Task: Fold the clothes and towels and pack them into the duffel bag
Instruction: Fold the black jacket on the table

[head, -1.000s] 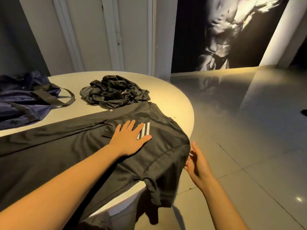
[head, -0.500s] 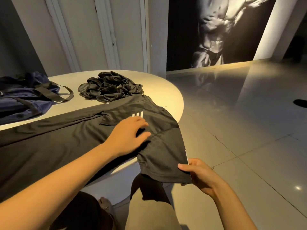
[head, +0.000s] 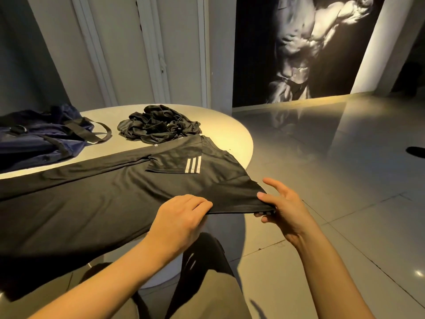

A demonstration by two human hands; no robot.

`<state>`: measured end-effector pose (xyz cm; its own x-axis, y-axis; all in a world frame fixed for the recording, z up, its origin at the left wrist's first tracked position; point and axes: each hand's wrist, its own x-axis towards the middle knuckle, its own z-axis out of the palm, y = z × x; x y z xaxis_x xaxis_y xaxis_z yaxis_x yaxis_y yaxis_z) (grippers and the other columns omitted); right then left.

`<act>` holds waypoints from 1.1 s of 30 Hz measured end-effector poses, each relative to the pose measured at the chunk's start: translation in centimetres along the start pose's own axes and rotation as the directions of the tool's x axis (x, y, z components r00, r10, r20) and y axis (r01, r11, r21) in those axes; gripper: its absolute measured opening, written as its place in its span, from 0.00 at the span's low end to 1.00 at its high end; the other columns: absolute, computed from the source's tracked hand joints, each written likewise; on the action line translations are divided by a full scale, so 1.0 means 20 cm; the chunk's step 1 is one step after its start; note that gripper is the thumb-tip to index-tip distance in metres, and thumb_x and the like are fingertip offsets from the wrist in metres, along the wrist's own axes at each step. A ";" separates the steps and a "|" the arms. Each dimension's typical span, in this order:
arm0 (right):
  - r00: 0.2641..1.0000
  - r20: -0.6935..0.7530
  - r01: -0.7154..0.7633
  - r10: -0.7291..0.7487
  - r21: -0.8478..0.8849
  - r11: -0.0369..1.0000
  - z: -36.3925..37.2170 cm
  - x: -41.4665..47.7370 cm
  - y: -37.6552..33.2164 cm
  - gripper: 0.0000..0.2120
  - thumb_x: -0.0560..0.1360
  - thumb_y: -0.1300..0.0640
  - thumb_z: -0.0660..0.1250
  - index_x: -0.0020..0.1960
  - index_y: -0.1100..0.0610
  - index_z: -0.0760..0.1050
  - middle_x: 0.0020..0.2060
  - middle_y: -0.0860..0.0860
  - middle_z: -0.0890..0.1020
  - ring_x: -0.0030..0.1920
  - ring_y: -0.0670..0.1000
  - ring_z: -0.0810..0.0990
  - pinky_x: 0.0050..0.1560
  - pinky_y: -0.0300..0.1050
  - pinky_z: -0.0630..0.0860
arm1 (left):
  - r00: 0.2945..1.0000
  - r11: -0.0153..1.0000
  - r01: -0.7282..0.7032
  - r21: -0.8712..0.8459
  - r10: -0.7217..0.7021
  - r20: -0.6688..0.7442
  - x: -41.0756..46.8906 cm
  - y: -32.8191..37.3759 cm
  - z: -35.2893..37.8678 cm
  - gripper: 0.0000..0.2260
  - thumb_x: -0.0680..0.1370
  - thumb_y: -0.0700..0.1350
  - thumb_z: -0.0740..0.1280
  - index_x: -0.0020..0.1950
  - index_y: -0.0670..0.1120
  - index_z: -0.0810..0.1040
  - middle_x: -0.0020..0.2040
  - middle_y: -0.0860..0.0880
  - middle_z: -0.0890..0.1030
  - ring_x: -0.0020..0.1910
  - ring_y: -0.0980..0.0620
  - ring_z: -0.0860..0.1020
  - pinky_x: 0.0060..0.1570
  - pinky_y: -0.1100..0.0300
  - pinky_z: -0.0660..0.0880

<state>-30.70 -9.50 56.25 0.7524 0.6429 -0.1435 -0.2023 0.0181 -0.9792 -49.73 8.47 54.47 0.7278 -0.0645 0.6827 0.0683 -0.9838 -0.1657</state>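
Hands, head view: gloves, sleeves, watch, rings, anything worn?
Nothing worn shows. The left hand and right hand are bare: no gloves, rings or tape. The left forearm and right forearm are bare down to the bottom frame edge, with no sleeve cuff, watch or band in view.

Shirt (head: 92, 203) on table (head: 230, 132); bag (head: 39, 143) behind-left

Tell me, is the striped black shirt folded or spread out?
Mostly spread: the black shirt lies flat on the table, only one sleeve folded in; right hand pinches its corner.
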 end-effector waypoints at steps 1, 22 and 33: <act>0.999 -0.007 0.036 -0.036 -0.001 0.999 0.02 0.00 -0.05 0.19 0.78 0.62 0.71 0.67 0.51 0.74 0.50 0.60 0.84 0.34 0.56 0.85 0.30 0.43 0.79 | 1.000 1.000 0.021 -0.020 -0.021 0.008 0.01 -0.01 -0.03 0.14 0.79 0.47 0.61 0.53 0.43 0.85 0.46 0.47 0.86 0.41 0.47 0.84 0.38 0.55 0.82; 0.937 0.349 0.097 0.019 -0.314 0.945 0.78 0.87 -0.73 0.14 0.82 0.51 0.66 0.61 0.60 0.77 0.51 0.59 0.85 0.44 0.57 0.87 0.41 0.46 0.82 | 0.481 0.226 0.825 -0.518 -0.762 0.435 0.42 -0.86 -0.02 0.04 0.78 0.43 0.73 0.45 0.50 0.86 0.42 0.42 0.85 0.37 0.45 0.81 0.40 0.49 0.76; 0.990 0.138 0.090 0.036 -0.799 0.595 0.29 1.02 -0.33 0.08 0.79 0.57 0.70 0.48 0.62 0.83 0.38 0.58 0.83 0.33 0.50 0.79 0.31 0.39 0.76 | 0.509 0.571 0.816 -0.093 -0.632 0.585 0.52 -1.19 0.46 0.20 0.75 0.54 0.75 0.64 0.48 0.79 0.57 0.51 0.81 0.56 0.48 0.79 0.59 0.50 0.77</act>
<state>-17.60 8.00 60.52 0.6506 0.7429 -0.1574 0.4484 -0.5431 -0.7100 -37.49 32.72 59.07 0.7264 0.6864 0.0355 0.5693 -0.6298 0.5283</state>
